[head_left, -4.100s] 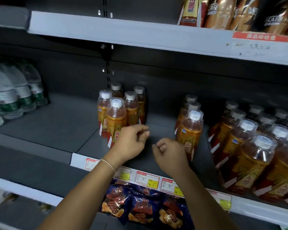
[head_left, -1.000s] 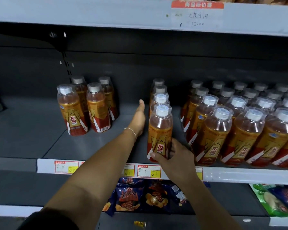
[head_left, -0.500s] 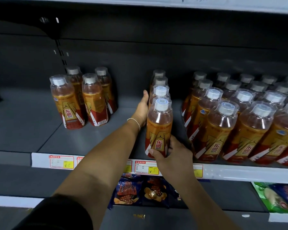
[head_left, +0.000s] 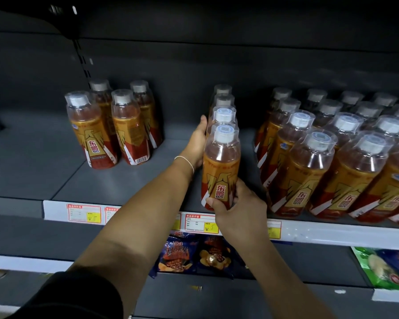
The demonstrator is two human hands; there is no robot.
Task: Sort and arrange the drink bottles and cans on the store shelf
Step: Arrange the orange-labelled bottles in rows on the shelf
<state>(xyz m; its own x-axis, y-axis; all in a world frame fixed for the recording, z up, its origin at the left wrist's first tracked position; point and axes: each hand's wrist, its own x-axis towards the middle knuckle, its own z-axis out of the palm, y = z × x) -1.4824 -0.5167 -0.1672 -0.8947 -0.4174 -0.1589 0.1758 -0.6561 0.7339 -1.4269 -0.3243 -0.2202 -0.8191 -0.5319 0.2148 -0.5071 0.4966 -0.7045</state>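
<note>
The grey metal shelf (head_left: 55, 162) ran under a dark back panel in dim store light, with a white price strip (head_left: 332, 233) along its front edge carrying red-and-yellow tags (head_left: 84, 212). Below it, snack bags (head_left: 194, 254) and a green packet (head_left: 378, 268) lay on the lower shelf.

Four orange drink bottles (head_left: 115, 125) stood grouped at the left. A large block of the same bottles (head_left: 332, 157) filled the right. Between them, well apart from the left group, stood a single file of bottles (head_left: 224, 101).

The right hand (head_left: 237, 208) gripped the front bottle (head_left: 220, 166) of that file at its base, thumb across the label and fingers curled round its right side. The left hand (head_left: 197, 141), with a thin bracelet (head_left: 186, 161) at the wrist, lay flat against the left side of the file. Its fingers seemed straight, though their tips were partly hidden by the bottles.

A second before, the left hand had been held open beside the file with a gap between them; now it touched the bottles. The right hand kept the same hold. Four seconds back, both hands had been empty over the bare shelf.
</note>
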